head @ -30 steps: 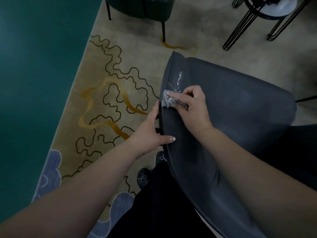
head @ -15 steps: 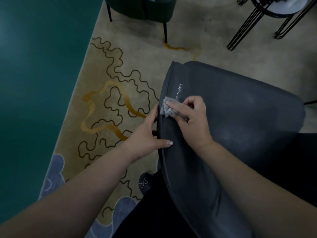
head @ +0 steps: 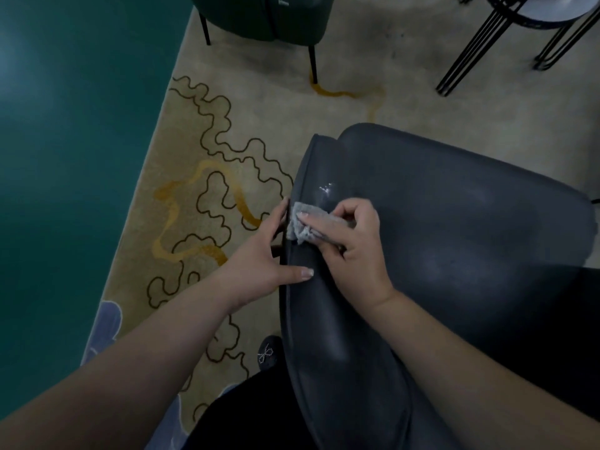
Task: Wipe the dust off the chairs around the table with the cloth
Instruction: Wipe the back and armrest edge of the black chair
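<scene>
Her right hand (head: 352, 245) pinched the grey cloth (head: 303, 224) against the dark chair (head: 454, 241) back's nine-o'clock edge, left hand (head: 259, 261) gripping that rim, white smears (head: 326, 190) at twelve o'clock unwiped.

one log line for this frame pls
step: wiping | right hand: presses small grey cloth on dark grey leather chair back | left hand: grips chair edge
</scene>
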### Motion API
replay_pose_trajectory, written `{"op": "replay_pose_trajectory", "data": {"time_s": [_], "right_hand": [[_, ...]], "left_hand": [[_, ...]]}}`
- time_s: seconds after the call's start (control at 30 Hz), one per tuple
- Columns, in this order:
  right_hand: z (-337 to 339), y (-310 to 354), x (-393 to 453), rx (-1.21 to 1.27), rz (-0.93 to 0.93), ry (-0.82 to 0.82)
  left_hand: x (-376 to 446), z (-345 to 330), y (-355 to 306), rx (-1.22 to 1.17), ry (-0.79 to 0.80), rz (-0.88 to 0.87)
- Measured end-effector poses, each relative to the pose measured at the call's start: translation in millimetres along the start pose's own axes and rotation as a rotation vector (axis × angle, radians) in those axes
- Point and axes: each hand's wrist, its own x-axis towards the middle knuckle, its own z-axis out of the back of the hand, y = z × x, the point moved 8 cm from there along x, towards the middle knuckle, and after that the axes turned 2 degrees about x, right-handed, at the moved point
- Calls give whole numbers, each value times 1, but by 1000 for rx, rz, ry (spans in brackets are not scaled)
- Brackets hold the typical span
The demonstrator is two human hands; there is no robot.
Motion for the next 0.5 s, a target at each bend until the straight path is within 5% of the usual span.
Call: {"op": "replay_pose_trajectory", "data": {"time_s": [0.5], "right_hand": [[1, -20, 29, 67, -61, -128]], "left_hand": [[12, 5, -15, 132, -67, -62]]}}
